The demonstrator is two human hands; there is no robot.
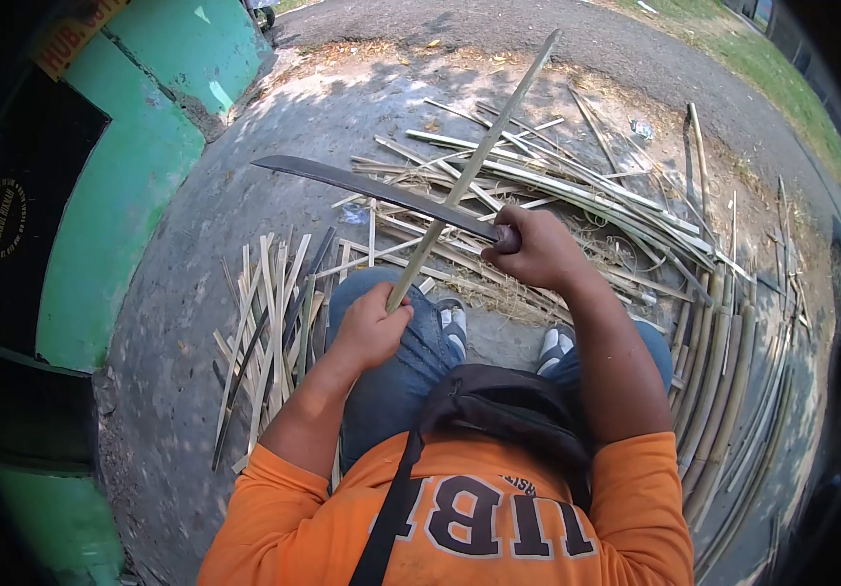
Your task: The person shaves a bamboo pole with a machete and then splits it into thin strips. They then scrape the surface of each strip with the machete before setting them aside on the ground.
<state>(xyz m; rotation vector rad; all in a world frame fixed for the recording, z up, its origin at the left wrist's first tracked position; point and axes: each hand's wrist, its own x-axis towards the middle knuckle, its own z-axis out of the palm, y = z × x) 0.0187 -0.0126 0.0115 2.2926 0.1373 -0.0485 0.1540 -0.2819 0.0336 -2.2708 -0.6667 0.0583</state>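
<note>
My left hand (373,327) is wrapped round the lower end of a long bamboo strip (487,146), which slants up and away to the right over my left knee. In my right hand (537,249) is the dark handle of a machete (362,186), its blade reaching out to the left. The blade crosses the strip partway up, above my left hand, and overlaps it in this view. Beneath both hands are my knees in blue jeans and my sandalled feet.
Cut bamboo strips (576,190) and shavings lie heaped ahead of my feet. More strips (266,322) are piled by my left leg. Long bamboo poles (728,381) lie to my right. A green wall (118,215) stands at the left, and a road (537,24) runs beyond.
</note>
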